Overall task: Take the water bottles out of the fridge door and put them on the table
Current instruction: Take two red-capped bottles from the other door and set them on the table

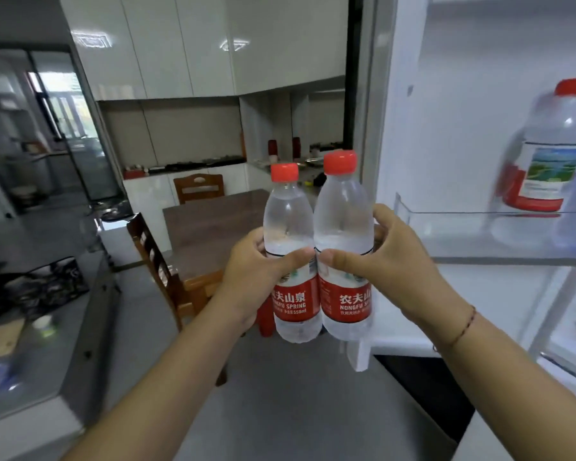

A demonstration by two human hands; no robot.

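Two clear water bottles with red caps and red labels are held upright side by side in front of me. My left hand (256, 274) grips the left bottle (288, 224) around its middle. My right hand (376, 257) grips the right bottle (343, 217) the same way. Both bottles are in the air, left of the open fridge door (463, 144). A larger bottle with a red cap (552, 151) stands in the door's clear shelf (473, 227). The brown table (213, 227) lies beyond the bottles, straight ahead.
Wooden chairs stand at the table: one on its near left side (157, 261), one at the far end (198, 188). A grey counter (47, 327) with dark clutter runs along my left. Grey floor (280, 410) lies below my arms. White cabinets fill the back wall.
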